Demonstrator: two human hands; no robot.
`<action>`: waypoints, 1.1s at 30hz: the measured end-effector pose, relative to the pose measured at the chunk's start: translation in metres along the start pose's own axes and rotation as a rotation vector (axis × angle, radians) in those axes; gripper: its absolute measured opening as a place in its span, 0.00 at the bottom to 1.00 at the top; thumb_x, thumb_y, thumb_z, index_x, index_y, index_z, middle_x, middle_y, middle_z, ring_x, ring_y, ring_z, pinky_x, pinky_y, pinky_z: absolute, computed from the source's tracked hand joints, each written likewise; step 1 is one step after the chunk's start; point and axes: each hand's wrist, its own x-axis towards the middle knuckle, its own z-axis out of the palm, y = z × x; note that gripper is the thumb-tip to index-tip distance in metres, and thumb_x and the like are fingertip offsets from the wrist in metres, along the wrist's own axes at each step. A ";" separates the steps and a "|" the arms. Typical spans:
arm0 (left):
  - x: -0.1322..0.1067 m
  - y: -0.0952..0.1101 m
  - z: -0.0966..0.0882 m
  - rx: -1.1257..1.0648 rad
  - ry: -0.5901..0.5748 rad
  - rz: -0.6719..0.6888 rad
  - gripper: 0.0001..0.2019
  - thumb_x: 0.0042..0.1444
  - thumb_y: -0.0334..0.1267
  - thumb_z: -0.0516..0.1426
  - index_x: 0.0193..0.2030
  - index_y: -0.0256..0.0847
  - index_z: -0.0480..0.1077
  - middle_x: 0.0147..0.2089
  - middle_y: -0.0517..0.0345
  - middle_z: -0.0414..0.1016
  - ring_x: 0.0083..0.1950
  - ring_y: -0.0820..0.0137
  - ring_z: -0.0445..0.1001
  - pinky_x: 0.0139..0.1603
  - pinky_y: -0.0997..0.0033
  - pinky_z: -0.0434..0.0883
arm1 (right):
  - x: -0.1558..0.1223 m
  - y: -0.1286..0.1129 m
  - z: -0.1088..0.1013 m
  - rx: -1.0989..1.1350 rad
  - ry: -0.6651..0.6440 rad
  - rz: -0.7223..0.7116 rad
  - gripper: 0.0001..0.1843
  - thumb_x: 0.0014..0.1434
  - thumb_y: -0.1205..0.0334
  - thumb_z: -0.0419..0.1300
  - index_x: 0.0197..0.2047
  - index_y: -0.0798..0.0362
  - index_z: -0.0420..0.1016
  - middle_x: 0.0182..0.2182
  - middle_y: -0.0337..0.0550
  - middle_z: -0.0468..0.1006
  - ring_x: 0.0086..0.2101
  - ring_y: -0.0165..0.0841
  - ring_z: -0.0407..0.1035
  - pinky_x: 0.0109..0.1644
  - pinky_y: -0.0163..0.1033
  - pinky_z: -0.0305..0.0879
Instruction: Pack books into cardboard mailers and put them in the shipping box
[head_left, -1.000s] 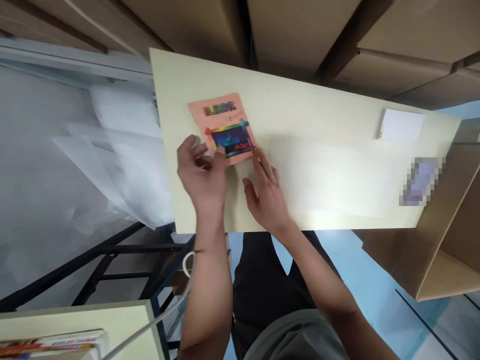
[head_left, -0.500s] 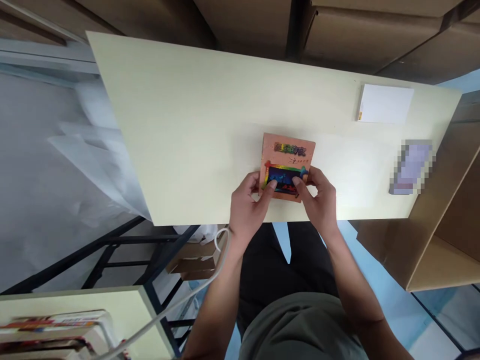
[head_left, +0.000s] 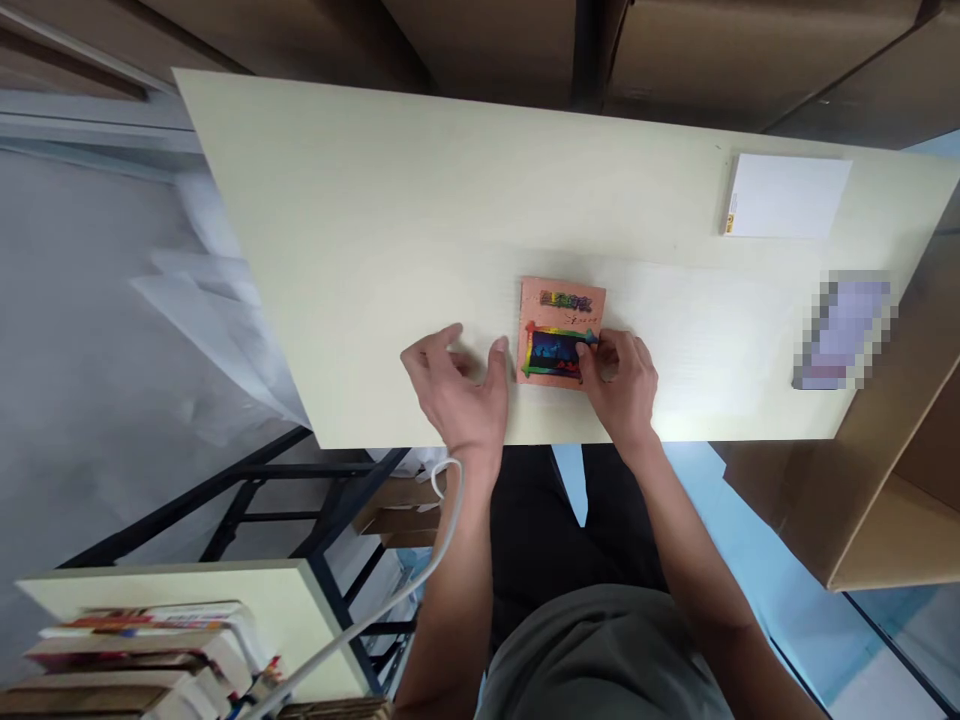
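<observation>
A salmon-pink booklet (head_left: 560, 305) with a rainbow-framed dark picture lies flat on the pale table (head_left: 390, 220), near its front edge. My right hand (head_left: 621, 385) grips the booklet's lower right corner with thumb and fingers curled. My left hand (head_left: 459, 392) rests on the table just left of the booklet, fingers spread; its thumb is close to the booklet's left edge.
A white pad (head_left: 786, 195) lies at the table's far right, with a blurred-out flat item (head_left: 844, 332) below it. Cardboard boxes (head_left: 480, 40) line the back. White plastic sheets (head_left: 202, 300) hang left. Stacked books (head_left: 142, 650) sit on a lower table. A wooden shelf unit (head_left: 892, 500) stands right.
The booklet was slid from the table's left part to in front of me. My left hand has since let go of it and opened beside it; my right hand keeps its grip.
</observation>
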 end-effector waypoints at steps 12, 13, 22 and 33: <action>-0.008 -0.008 0.010 -0.368 -0.143 -0.214 0.13 0.67 0.39 0.65 0.55 0.42 0.75 0.44 0.56 0.83 0.42 0.69 0.82 0.48 0.67 0.81 | -0.010 0.016 0.019 -0.069 0.118 -0.041 0.20 0.82 0.46 0.54 0.60 0.47 0.82 0.38 0.46 0.80 0.41 0.42 0.76 0.53 0.52 0.78; -0.008 -0.008 0.009 -0.380 -0.153 -0.203 0.13 0.67 0.39 0.65 0.56 0.42 0.75 0.44 0.56 0.83 0.43 0.69 0.82 0.48 0.67 0.81 | -0.011 0.017 0.020 -0.055 0.117 -0.034 0.20 0.82 0.46 0.54 0.60 0.47 0.82 0.39 0.47 0.80 0.42 0.42 0.76 0.53 0.52 0.78; -0.022 0.027 0.007 -0.230 -0.307 0.131 0.11 0.75 0.42 0.60 0.57 0.46 0.81 0.48 0.53 0.81 0.48 0.65 0.82 0.49 0.66 0.81 | -0.013 0.019 0.028 -0.063 0.173 -0.001 0.19 0.81 0.48 0.56 0.60 0.48 0.82 0.38 0.46 0.78 0.42 0.41 0.75 0.53 0.51 0.78; -0.015 0.023 0.017 -0.117 -0.257 0.055 0.19 0.73 0.44 0.64 0.67 0.46 0.75 0.54 0.51 0.76 0.43 0.66 0.80 0.50 0.61 0.81 | -0.012 0.018 0.029 -0.004 0.135 -0.007 0.19 0.81 0.49 0.53 0.62 0.48 0.80 0.41 0.49 0.79 0.45 0.42 0.77 0.57 0.53 0.78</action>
